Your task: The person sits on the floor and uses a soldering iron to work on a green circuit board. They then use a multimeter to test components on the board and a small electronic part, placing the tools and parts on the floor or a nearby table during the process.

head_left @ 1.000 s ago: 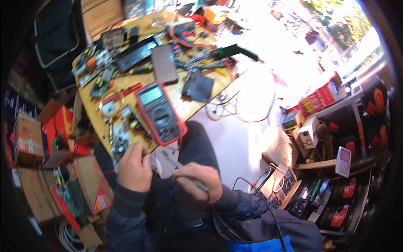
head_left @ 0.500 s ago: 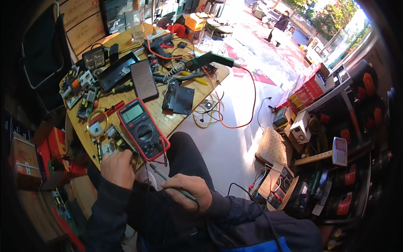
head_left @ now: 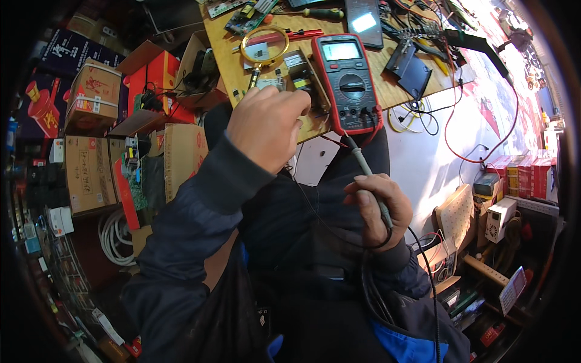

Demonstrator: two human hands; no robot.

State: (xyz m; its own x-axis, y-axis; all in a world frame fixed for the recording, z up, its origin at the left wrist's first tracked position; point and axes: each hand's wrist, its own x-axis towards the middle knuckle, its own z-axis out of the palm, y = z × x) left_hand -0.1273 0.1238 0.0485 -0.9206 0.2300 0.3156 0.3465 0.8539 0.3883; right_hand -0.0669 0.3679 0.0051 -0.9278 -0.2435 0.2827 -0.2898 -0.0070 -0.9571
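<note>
My left hand [head_left: 266,127] is raised at the table's near edge, fingers curled together; what they hold, if anything, is hidden. A thin dark wire hangs below it. Just beyond lies a small circuit board assembly [head_left: 305,78]. My right hand [head_left: 382,206], over my lap, grips a grey pen-shaped tool [head_left: 363,162] with a thin tip and a black cord. That tip points up toward the lower edge of a red and black multimeter [head_left: 350,88], which rests on the table with its screen lit and leads plugged in.
On the wooden table [head_left: 393,91] lie a magnifying glass [head_left: 264,45], a screwdriver [head_left: 315,13], a phone-like slab [head_left: 364,23] and a dark metal bracket [head_left: 407,69]. Cardboard boxes [head_left: 91,172] stand at left. A white box with a fan [head_left: 500,219] is at right.
The view has swung left and down, so the table sits higher in it. My left hand stays curled by the table edge; my right still grips the grey tool, its tip now nearer the multimeter.
</note>
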